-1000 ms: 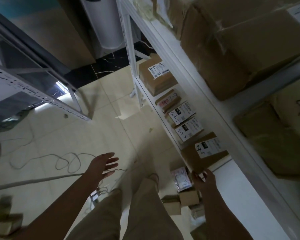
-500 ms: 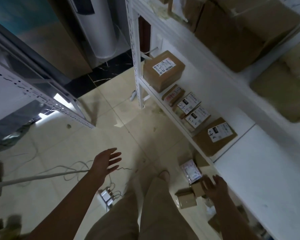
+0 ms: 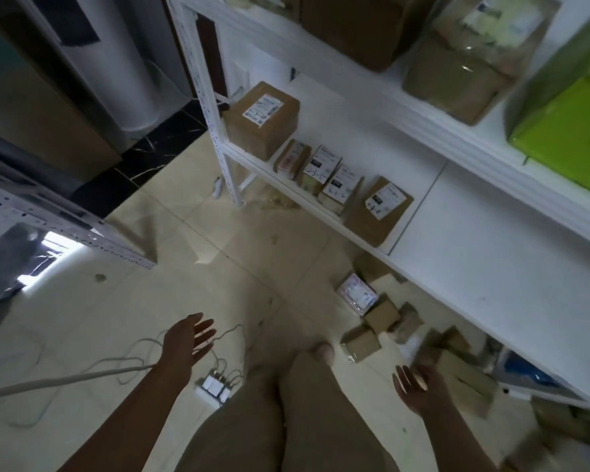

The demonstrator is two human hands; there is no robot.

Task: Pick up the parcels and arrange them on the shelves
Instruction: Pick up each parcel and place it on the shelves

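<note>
The right hand has let go of the flat brown parcel, which a second ago it was setting at the front of the lower shelf. That parcel now lies there on its own, right of centre. It ends a row with three small parcels and a big box to its left. The hand has dropped to the lower right of the frame, fingers spread and empty, above the loose floor parcels by the shelf edge. The left hand, lower centre-left, is likewise open and holds nothing, above a cable and a power strip. One placement looks finished, and the next pick is likely from the floor heap. Bare shelf is still free right of the row.
</note>
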